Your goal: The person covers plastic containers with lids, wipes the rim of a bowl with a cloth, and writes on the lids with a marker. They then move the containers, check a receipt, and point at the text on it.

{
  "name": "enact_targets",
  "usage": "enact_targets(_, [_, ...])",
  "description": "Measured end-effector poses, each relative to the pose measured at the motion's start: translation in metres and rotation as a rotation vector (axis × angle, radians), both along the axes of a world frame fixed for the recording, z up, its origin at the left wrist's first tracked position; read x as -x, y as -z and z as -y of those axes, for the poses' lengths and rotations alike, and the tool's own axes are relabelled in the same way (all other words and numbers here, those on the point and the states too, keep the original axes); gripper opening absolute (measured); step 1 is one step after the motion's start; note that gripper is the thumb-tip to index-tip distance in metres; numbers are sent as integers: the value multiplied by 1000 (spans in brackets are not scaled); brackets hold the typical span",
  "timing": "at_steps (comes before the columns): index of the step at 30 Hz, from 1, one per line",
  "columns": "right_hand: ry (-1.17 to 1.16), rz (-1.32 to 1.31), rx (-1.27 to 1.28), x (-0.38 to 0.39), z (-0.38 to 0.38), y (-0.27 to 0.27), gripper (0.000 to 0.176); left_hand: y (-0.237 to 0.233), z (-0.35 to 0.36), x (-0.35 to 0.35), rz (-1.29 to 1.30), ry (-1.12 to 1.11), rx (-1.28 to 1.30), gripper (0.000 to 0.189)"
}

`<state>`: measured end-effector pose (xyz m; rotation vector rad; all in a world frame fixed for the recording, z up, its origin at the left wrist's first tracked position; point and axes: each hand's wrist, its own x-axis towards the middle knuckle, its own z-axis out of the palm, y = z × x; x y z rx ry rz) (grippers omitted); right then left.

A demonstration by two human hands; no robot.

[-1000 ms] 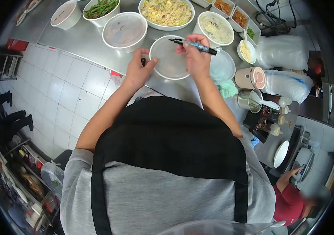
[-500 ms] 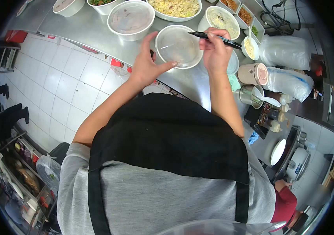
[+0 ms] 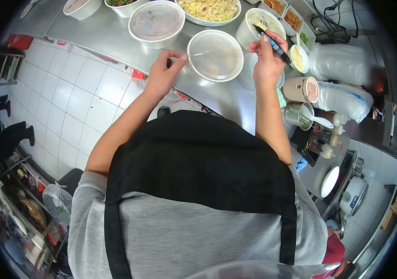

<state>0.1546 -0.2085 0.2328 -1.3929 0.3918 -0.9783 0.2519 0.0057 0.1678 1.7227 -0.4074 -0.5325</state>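
My right hand (image 3: 268, 67) grips a black marker (image 3: 276, 49) with a blue label. The marker's tip is right at the lid of a white tub (image 3: 249, 37), which bears dark handwriting. Left of this, a round bowl with a clear lid (image 3: 215, 56) stands on the steel counter, untouched by either hand. Beside that bowl's left edge, my left hand (image 3: 163, 76) is curled with thumb and forefinger close together. A small black cap (image 3: 169, 63) shows partly between its fingers, the rest hidden.
More lidded bowls (image 3: 156, 23) and an uncovered bowl of fried rice (image 3: 209, 10) line the back. Trays of toppings (image 3: 292, 21), a small bowl with a spoon (image 3: 297, 59), a beige cup (image 3: 300, 89) and a metal container (image 3: 298, 115) crowd the right side.
My right hand has moved right with the marker, from over the clear-lidded bowl to the written tub lid. My left hand has let go of the bowl's edge and drawn back left, its fingers closing.
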Motion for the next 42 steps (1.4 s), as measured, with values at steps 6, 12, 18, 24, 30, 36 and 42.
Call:
enact_targets(6, [173,-127,478,10,-6,51,19,9,21,10,-25,134,-22,26])
enact_targets(12, [100,-74,217,13,-39,60,26,14,5,19,-41,211,191,31])
enact_targets(18, [-16,169,204,8,-42,28,30,-4,2,30,103,124,359,32])
enact_targets(24, [-84,243,253,0,-39,10,32,-20,3,26,188,90,410,31])
enact_targets(30, [-13,-66,-3,-2,-41,27,27,-10,-2,27,14,16,260,27])
enact_targets(36, [43,-183,410,1,-20,52,21,15,-15,0,-52,-266,292,30])
enact_targets(42, [26,-29,541,-20,-15,9,12,-3,-33,-75,35,-526,163,46])
